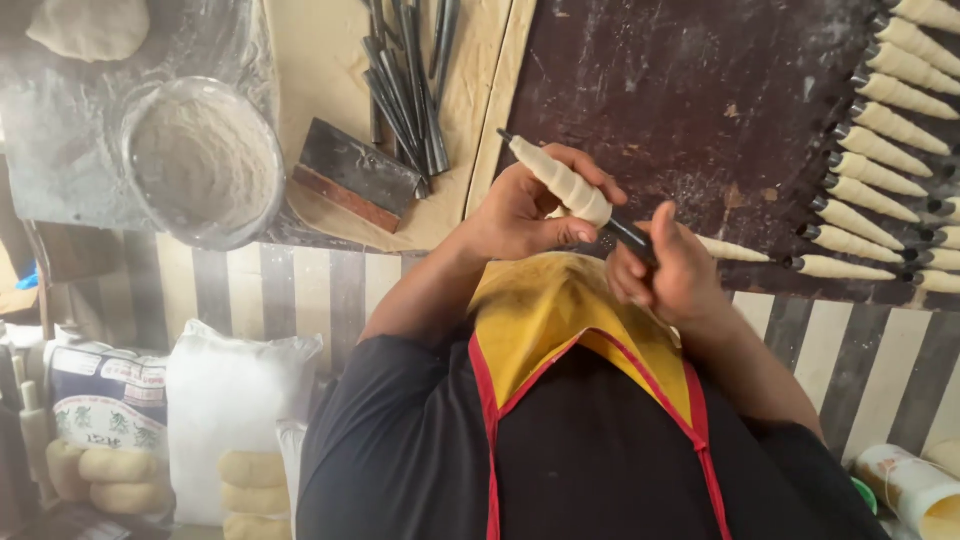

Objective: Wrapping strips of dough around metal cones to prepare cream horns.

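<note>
Left fingers (560,232) pinch the dough cone (560,182); right hand (672,270) grips its mould's dark end, axis slanting up-left

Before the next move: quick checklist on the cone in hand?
1. Left hand grips cone: ok.
2. Right hand holds the bare end of the mold: ok.
3. Dough spiral wound evenly, no gaps: ok.
4. Dough end sealed: cannot tell, hidden by the fingers.
5. Bare space on tray beside the finished cones: ok.
6. Spare molds on the board: ok.
</note>
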